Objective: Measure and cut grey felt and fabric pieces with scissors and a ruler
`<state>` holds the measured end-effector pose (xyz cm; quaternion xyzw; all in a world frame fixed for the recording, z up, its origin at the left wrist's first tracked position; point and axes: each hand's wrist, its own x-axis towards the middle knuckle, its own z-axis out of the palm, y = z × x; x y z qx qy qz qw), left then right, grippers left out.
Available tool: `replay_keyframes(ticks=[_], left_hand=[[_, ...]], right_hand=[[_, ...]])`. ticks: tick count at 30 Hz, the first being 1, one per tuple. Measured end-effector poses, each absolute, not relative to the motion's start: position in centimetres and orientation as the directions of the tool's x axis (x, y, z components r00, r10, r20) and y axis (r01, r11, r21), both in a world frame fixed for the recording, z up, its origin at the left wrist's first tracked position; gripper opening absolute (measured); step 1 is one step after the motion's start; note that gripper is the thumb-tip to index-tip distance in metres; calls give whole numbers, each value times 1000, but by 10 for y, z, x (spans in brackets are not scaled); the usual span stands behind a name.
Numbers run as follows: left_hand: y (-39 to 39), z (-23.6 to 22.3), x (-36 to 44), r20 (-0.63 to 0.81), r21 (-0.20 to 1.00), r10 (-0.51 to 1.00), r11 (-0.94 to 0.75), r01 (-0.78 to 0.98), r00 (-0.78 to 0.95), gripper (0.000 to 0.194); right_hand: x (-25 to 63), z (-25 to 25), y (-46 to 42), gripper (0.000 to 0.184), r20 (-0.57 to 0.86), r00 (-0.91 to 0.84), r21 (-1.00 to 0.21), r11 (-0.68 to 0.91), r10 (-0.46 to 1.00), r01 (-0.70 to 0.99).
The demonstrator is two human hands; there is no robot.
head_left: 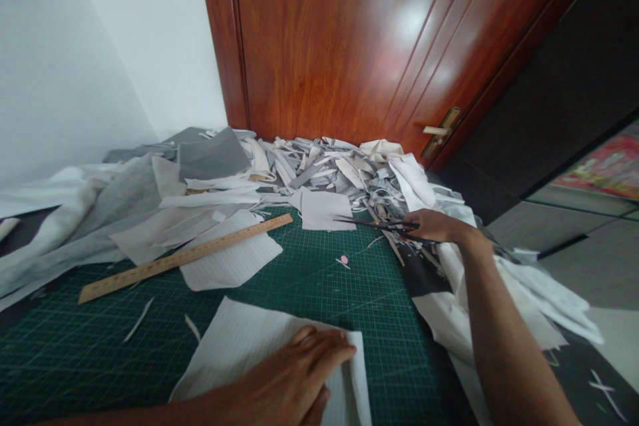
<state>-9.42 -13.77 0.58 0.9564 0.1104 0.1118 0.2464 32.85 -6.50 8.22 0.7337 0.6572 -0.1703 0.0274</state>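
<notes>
My left hand (pixel 294 376) lies flat, fingers stretched out, on a white lined piece of fabric (pixel 239 353) at the near edge of the green cutting mat (pixel 319 293). My right hand (pixel 432 225) reaches out to the far right of the mat and is closed round the handles of black scissors (pixel 372 221), whose blades point left over the scraps. A wooden ruler (pixel 184 258) lies diagonally across the mat's left half, over another white fabric piece (pixel 232 259).
A large heap of white and grey fabric scraps (pixel 339 170) is piled at the back against a red-brown wooden door (pixel 359 40) with a brass handle (pixel 438 132). More cloth (pixel 100 213) spreads along the left. White strips (pixel 539 293) hang off the right edge.
</notes>
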Motion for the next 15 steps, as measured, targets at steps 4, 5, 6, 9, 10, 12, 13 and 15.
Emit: replay_keyframes(ticks=[4, 5, 6, 9, 10, 12, 13, 15], left_hand=[[-131, -3, -89, 178, 483, 269, -862, 154, 946, 60], [-128, -6, -88, 189, 482, 263, -864, 144, 946, 55], [-125, -8, -86, 200, 482, 258, -866, 134, 945, 49], [-115, -9, -80, 219, 491, 253, -863, 117, 942, 35], [-112, -7, -77, 216, 497, 252, -860, 116, 943, 32], [-107, -1, -72, 198, 498, 242, -860, 115, 950, 32], [-105, 2, -69, 188, 491, 233, -864, 115, 954, 34], [-101, 5, -62, 171, 461, 213, -880, 113, 962, 41]], right_hand=[[317, 81, -62, 32, -245, 91, -164, -133, 965, 977], [315, 81, -61, 32, -244, 84, -167, -127, 966, 978], [314, 80, -60, 32, -245, 76, -171, -120, 967, 978], [310, 78, -57, 32, -255, 52, -190, -103, 966, 977], [310, 77, -56, 33, -257, 48, -195, -100, 965, 976], [309, 76, -55, 34, -259, 41, -206, -97, 965, 974], [309, 76, -55, 35, -259, 41, -208, -97, 965, 973], [308, 77, -55, 38, -257, 41, -210, -97, 966, 973]])
